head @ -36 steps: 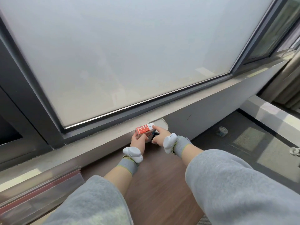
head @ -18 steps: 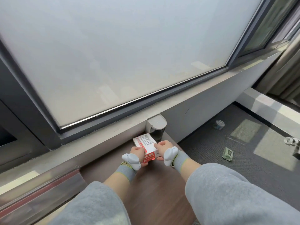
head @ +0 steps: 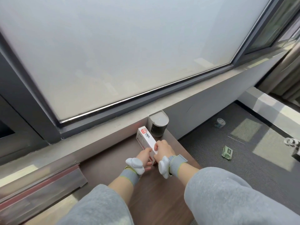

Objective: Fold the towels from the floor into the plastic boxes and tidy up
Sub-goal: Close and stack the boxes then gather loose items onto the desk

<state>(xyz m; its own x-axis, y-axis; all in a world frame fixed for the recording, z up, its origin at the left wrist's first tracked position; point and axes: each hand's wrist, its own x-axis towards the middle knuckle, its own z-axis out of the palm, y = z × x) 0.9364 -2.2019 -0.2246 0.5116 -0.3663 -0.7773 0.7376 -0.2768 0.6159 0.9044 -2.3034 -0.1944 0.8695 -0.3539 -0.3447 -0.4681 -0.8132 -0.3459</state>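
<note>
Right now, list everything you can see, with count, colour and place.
table: one, dark brown, below the sill
carton: one, white and red, on table
canister: one, grey, table's far corner
clear case: one, red-edged, left of table
packet: one, green, on carpet
round container: one, clear, carpet near wall
glassy object: one, clear, carpet's right edge
window: one, frosted, above sill
left grip: one, bare, holding carton's near end
right grip: one, bare, holding carton's near end
</note>
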